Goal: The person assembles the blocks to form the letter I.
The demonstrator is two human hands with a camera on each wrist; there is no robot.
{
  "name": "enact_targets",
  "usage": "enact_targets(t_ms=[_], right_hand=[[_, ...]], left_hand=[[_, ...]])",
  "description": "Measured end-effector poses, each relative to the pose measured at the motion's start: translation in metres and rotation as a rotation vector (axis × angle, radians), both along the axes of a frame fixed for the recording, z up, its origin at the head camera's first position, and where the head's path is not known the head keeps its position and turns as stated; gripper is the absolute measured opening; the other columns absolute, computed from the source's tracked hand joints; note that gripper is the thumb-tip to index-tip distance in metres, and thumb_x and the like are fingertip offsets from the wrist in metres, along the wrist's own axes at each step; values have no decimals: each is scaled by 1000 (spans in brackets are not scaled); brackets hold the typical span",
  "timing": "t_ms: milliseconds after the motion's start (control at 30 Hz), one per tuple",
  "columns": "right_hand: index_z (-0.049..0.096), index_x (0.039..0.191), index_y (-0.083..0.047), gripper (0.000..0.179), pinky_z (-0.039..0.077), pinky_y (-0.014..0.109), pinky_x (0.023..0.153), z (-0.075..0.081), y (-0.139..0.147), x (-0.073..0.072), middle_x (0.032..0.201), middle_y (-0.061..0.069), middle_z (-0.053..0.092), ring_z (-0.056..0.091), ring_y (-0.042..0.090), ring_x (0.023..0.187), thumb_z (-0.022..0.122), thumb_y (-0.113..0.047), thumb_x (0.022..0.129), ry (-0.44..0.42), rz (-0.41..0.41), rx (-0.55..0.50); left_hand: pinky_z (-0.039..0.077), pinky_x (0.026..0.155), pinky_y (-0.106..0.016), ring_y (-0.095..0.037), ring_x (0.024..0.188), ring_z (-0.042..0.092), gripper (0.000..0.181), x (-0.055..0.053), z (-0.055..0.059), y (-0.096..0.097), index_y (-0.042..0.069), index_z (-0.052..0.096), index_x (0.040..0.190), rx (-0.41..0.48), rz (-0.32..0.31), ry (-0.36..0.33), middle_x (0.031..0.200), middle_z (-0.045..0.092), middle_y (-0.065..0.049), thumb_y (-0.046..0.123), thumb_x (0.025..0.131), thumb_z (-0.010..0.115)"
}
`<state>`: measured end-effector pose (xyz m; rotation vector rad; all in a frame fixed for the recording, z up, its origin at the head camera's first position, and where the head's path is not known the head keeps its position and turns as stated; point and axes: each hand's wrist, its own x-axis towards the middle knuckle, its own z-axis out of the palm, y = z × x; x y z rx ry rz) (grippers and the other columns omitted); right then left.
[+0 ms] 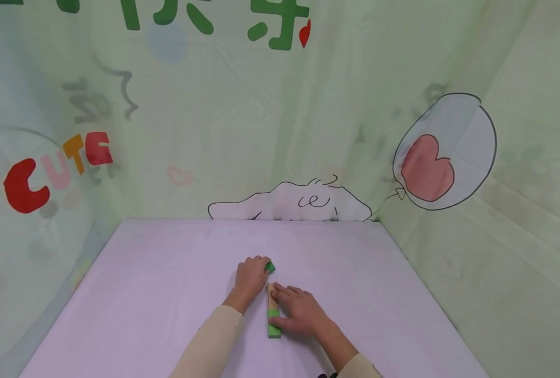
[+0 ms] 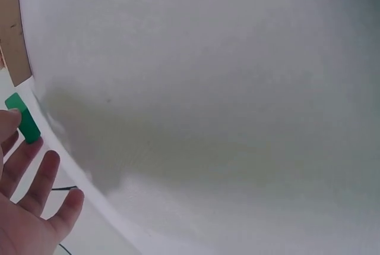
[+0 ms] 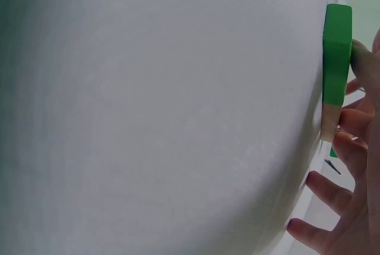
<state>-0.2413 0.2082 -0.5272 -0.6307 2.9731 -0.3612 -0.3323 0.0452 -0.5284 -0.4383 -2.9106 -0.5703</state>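
On the table lies a narrow strip, bare wood [image 1: 273, 298] at its far part and green [image 1: 274, 332] at its near part; I cannot tell whether it is one piece or two end to end. My right hand [image 1: 303, 312] rests against it with spread fingers, the thumb on the green part and a fingertip on the wood. Beyond the far end, my left hand [image 1: 251, 275] pinches a small green block [image 2: 27, 121] between thumb and finger, apart from the strip. In the right wrist view the green part [image 3: 337, 53] stands beside the thumb.
The tabletop [image 1: 166, 262] is covered in pale lilac cloth. Light green printed curtains [image 1: 242, 121] hang behind it and along both sides. A small dark object [image 1: 328, 375] shows at the bottom edge beside the right sleeve.
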Motion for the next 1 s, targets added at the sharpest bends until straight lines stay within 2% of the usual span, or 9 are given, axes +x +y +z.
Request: enact_targets(t_ms=[400, 800, 1000], right_hand=[[56, 149, -18, 73, 42, 65, 109, -1, 1, -1, 161, 1, 48, 51, 37, 141, 64, -63, 92, -1, -1, -5], [58, 148, -18, 72, 42, 65, 109, 1, 2, -1, 161, 1, 48, 50, 37, 142, 63, -65, 93, -6, 0, -1], [60, 145, -18, 69, 42, 65, 108, 0, 2, 0, 160, 3, 49, 51, 38, 141, 63, -63, 93, 2, 10, -21]], left_hand=[[55, 83, -49, -29, 96, 68, 24, 1, 2, -2, 15, 73, 120, -3, -57, 8, 108, 74, -5, 16, 96, 72], [56, 84, -48, -27, 97, 69, 25, 7, 7, -4, 14, 73, 121, -9, -105, -5, 109, 76, -6, 13, 97, 71], [57, 85, -47, -26, 97, 69, 26, 6, 3, -4, 16, 73, 123, -26, -114, -14, 111, 76, -5, 15, 98, 70]])
